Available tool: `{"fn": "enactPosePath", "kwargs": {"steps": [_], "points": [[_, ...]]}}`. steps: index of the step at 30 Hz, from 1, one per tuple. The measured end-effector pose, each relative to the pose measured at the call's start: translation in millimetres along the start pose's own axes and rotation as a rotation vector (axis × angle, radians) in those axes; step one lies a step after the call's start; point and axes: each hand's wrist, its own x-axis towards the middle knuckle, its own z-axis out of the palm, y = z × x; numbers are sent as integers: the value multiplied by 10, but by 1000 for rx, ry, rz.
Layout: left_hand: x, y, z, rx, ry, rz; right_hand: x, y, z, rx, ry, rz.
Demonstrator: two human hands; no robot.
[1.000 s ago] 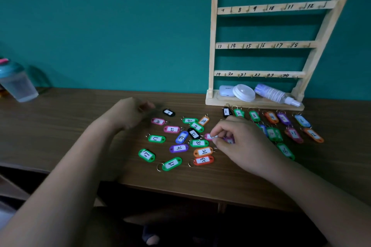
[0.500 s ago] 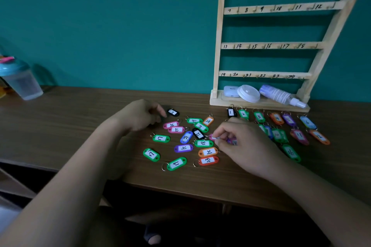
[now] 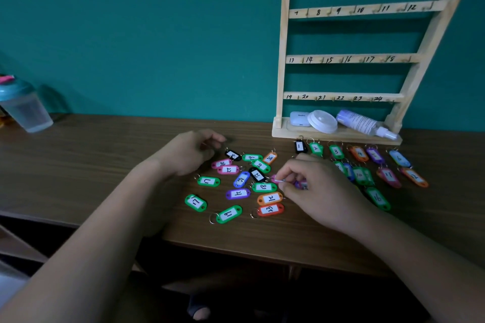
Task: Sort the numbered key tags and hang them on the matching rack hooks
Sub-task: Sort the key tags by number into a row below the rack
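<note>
A plastic cup (image 3: pixel 25 110) is standing at the worktop's (image 3: pixel 105 165) far left edge. The left hand (image 3: pixel 189 152) is hovering with curled fingers just beside a black tag (image 3: pixel 233 155); whether it is gripping anything I cannot tell. The unsorted tags (image 3: pixel 263 187) are lying in a loose heap at the middle of the worktop, some overlapping. The right hand (image 3: pixel 315 186) is pinching the metal ring of what looks like a pink tag (image 3: pixel 274 178), mostly hidden. Beyond it, sorted tags (image 3: pixel 359 153) are sitting in rows before the rack (image 3: pixel 284 60), which is standing at the far edge toward the right, every visible hook bare.

Lifting that ring could snag neighbouring rings and drag others along. The right wrist is crossing close to the sorted rows and could scramble them. A green tag (image 3: pixel 228 214) is lying nearest the front edge, where a sliding forearm might knock it off. Open room is lying left of the heap.
</note>
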Motion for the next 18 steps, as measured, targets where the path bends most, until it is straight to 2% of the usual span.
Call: {"fn": "enactPosePath", "kwargs": {"steps": [4,12,18], "points": [[-76,-57,-129,6,30,-1,-4,-10,-3,-3,3,1],[-326,29,-287,26,-258,-91,0,-21,-4,-5,2,-19],[-334,124,-192,111,-283,-52,6,-59,23,-4,-2,-21]]}}
